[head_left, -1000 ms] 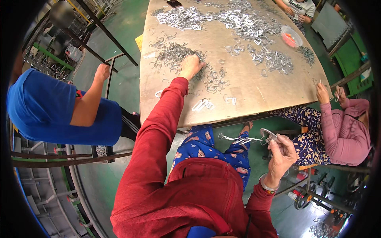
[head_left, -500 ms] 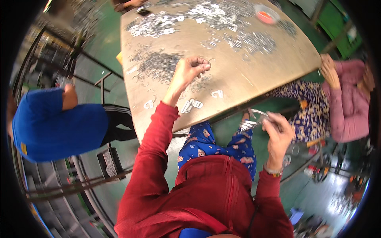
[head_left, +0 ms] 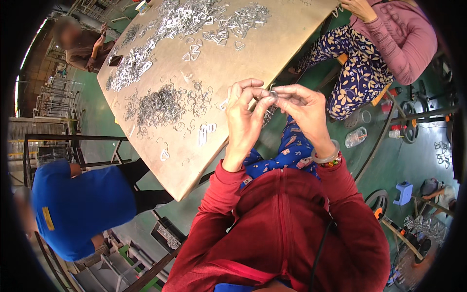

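Observation:
My left hand [head_left: 244, 111] and my right hand [head_left: 306, 111] meet at the table's near edge, above my lap. Both are closed, thumbs and fingertips pinching at a small metal piece [head_left: 273, 94] that the fingers partly cover. Several shiny metal loops [head_left: 269, 114] hang below, between the two hands, apparently in my right hand. To the left of my hands, a dark pile of thin bent wire clips [head_left: 160, 108] lies on the table [head_left: 253, 58]. Nearer me are a few flat silver loops [head_left: 203, 135] and a single loop [head_left: 165, 155].
Heaps of silver metal loops [head_left: 129, 68] spread over the table's far side, beside a dark phone [head_left: 116, 61]. A person in pink [head_left: 396, 39] sits at the right; another in blue [head_left: 85, 207] is at the left. Someone in dark clothes [head_left: 85, 53] is beyond the far left corner.
My left hand has come back from over the wire pile to meet my right hand. My right hand has moved up and left with the loops. The view has turned.

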`<state>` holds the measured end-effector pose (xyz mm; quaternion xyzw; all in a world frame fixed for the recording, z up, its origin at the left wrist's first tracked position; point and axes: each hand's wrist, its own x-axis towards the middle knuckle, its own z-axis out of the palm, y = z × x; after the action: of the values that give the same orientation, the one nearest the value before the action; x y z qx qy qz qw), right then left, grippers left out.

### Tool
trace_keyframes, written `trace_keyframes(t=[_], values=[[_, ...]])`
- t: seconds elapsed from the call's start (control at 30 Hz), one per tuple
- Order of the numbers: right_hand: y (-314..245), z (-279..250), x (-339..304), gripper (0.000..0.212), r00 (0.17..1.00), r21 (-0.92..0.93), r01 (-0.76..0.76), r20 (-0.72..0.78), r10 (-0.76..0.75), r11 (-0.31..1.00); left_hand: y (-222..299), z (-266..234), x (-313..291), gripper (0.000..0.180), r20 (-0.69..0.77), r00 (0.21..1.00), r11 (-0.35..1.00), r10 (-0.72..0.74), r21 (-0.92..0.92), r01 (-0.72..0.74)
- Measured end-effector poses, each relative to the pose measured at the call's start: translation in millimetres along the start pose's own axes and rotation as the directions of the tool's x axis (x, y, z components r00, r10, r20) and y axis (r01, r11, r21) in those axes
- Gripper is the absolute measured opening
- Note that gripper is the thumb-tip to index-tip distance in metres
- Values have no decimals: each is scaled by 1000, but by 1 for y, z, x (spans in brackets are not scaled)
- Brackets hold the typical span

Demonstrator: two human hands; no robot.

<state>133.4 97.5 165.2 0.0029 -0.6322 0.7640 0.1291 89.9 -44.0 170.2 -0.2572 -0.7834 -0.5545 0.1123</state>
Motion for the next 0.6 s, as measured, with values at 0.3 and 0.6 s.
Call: trace_keyframes(t=[0.3, 0.6], values=[[-5, 6, 18, 20, 987, -122, 36, 162, -16, 992, -2, -8, 3, 8, 2, 981, 936, -195, -299, 187], [6, -43, 127, 28, 989, -307, -10, 137, 55, 952, -9, -14, -1, 6, 1, 987, 897, -163, -417, 148]])
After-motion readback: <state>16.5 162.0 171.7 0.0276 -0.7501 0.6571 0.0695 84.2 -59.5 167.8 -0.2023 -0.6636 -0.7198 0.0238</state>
